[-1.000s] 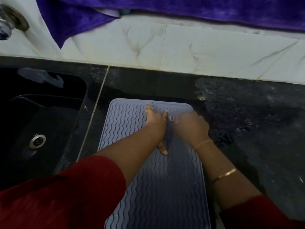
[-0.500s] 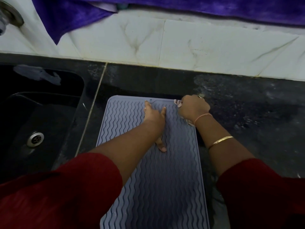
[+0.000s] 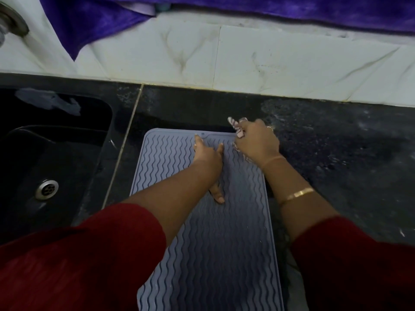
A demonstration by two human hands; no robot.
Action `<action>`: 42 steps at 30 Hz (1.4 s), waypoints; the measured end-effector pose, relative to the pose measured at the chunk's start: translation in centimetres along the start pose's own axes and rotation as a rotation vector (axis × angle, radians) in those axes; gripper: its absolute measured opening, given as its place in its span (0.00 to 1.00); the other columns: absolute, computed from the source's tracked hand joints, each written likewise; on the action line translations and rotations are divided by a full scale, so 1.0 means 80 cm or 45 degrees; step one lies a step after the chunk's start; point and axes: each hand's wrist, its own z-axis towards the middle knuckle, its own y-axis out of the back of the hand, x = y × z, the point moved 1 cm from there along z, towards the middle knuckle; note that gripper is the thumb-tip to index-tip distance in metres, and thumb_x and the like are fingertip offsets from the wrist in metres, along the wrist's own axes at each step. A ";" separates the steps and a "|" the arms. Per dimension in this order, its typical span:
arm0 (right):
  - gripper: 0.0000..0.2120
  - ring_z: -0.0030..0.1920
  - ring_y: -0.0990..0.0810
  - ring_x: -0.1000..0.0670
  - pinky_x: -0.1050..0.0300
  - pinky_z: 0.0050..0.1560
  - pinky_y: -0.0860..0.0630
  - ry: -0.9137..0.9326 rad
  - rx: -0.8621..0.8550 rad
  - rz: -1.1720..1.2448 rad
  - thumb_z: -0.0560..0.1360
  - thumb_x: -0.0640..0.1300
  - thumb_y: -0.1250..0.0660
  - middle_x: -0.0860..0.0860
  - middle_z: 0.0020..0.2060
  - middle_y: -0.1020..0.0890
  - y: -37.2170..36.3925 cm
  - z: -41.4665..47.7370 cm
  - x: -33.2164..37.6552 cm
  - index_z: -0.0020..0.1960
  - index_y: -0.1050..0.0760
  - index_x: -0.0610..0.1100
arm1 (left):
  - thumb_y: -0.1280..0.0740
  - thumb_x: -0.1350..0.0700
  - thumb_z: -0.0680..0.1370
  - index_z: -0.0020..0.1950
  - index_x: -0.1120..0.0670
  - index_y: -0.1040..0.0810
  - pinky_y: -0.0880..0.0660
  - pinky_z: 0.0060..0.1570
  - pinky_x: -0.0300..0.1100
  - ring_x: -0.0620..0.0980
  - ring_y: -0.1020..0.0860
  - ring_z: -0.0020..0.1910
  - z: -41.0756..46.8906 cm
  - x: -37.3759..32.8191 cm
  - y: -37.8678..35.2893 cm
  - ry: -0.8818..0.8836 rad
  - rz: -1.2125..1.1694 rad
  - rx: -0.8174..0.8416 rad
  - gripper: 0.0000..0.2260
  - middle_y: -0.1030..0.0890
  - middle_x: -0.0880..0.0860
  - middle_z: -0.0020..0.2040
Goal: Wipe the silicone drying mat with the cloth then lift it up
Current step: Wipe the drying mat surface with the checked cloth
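Observation:
A grey-blue silicone drying mat with wavy ridges lies flat on the black counter, its long side running toward me. My left hand rests flat on the mat's far half, fingers spread, pressing it down. My right hand sits at the mat's far right corner, closed around a small striped cloth that pokes out above the knuckles. Most of the cloth is hidden inside the fist.
A black sink with a metal drain lies left of the mat. White marble tiles back the black counter, with a purple towel hanging above. A tap fitting shows at the top left.
My right hand with the cloth has slid from the mat's middle, beside my left hand, out to the far right corner. My left hand has stayed flat in place.

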 end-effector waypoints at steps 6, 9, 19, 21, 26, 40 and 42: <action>0.19 0.58 0.30 0.36 0.44 0.54 0.28 -0.003 0.062 -0.198 0.76 0.52 0.42 0.42 0.61 0.30 -0.028 -0.030 -0.002 0.64 0.29 0.46 | 0.34 0.25 0.62 0.76 0.59 0.68 0.57 0.69 0.67 0.65 0.42 0.74 -0.003 0.002 0.004 0.000 0.030 0.043 0.63 0.36 0.61 0.74; 0.18 0.56 0.28 0.37 0.47 0.49 0.26 0.030 0.117 -0.184 0.76 0.51 0.40 0.42 0.59 0.29 -0.028 -0.093 -0.009 0.63 0.30 0.46 | 0.32 0.33 0.69 0.76 0.59 0.67 0.55 0.70 0.66 0.65 0.41 0.74 -0.004 0.001 0.002 -0.004 0.026 -0.016 0.56 0.36 0.63 0.73; 0.17 0.58 0.28 0.36 0.50 0.47 0.28 -0.108 -0.043 -0.060 0.75 0.50 0.37 0.40 0.58 0.28 -0.014 -0.027 -0.007 0.61 0.28 0.43 | 0.32 0.31 0.67 0.76 0.59 0.68 0.55 0.71 0.66 0.65 0.40 0.73 -0.004 0.001 0.004 -0.003 0.022 0.026 0.59 0.35 0.62 0.73; 0.19 0.60 0.28 0.36 0.49 0.51 0.28 -0.179 0.054 -0.055 0.74 0.50 0.36 0.40 0.60 0.28 -0.013 -0.003 -0.005 0.61 0.27 0.43 | 0.31 0.29 0.65 0.76 0.59 0.67 0.55 0.71 0.65 0.66 0.41 0.74 -0.003 0.002 0.003 0.009 0.001 0.025 0.61 0.36 0.63 0.73; 0.15 0.56 0.23 0.39 0.54 0.47 0.29 -0.280 0.122 -0.071 0.74 0.52 0.36 0.41 0.57 0.24 -0.019 -0.041 -0.009 0.57 0.25 0.46 | 0.33 0.28 0.65 0.76 0.59 0.67 0.55 0.71 0.64 0.65 0.42 0.74 -0.012 0.003 0.006 -0.005 0.003 -0.004 0.60 0.39 0.64 0.75; 0.17 0.59 0.27 0.37 0.49 0.50 0.27 -0.142 -0.014 -0.114 0.76 0.50 0.37 0.40 0.60 0.28 -0.020 0.007 -0.003 0.61 0.27 0.43 | 0.32 0.30 0.66 0.76 0.59 0.68 0.55 0.71 0.65 0.66 0.41 0.74 -0.007 0.001 0.006 0.015 0.036 0.050 0.60 0.36 0.64 0.73; 0.16 0.58 0.27 0.36 0.50 0.49 0.28 -0.069 0.016 -0.075 0.75 0.51 0.37 0.40 0.58 0.28 -0.021 -0.008 -0.013 0.60 0.27 0.45 | 0.33 0.30 0.67 0.76 0.60 0.68 0.55 0.71 0.64 0.65 0.41 0.74 -0.012 0.001 0.007 0.006 0.039 0.035 0.59 0.37 0.64 0.73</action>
